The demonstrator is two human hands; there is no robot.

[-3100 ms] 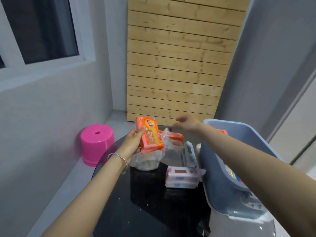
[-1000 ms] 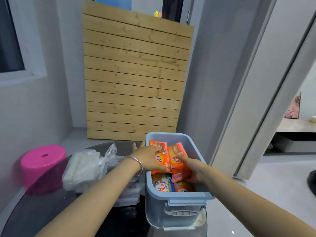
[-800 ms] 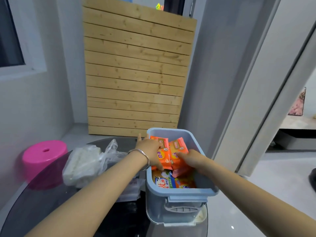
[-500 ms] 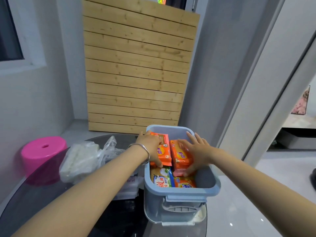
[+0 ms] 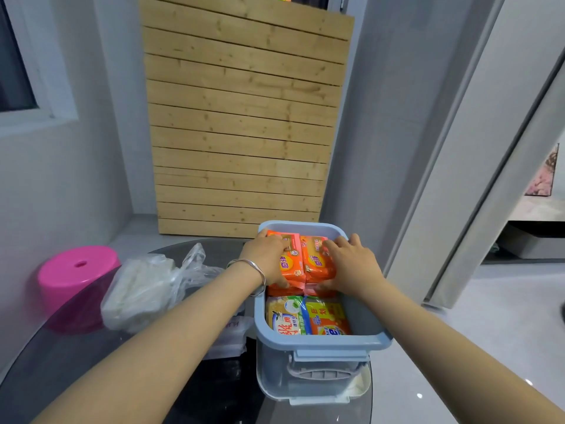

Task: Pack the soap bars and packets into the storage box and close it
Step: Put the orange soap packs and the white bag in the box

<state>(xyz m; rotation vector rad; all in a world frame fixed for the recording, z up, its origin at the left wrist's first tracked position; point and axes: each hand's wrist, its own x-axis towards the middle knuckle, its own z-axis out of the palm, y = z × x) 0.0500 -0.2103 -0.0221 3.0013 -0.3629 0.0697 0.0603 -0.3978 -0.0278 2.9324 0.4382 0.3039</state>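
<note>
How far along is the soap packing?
Done: a green-and-white packet and a yellow-orange packet lie in the blue plastic storage box. In hand: the left hand and right hand hold two orange soap packets at its far end. Remaining: the clear plastic bag of white bars and white packets lie beside it; no lid is on.

The pale-blue storage box (image 5: pixel 324 344) stands upright and open, holding two orange soap packets (image 5: pixel 292 266) side by side at its far end, a green-white packet (image 5: pixel 284 319) and an orange-yellow packet (image 5: pixel 328 321) lower at its near end; a bag of white soap bars (image 5: pixel 137 289) lies to its left.
</note>
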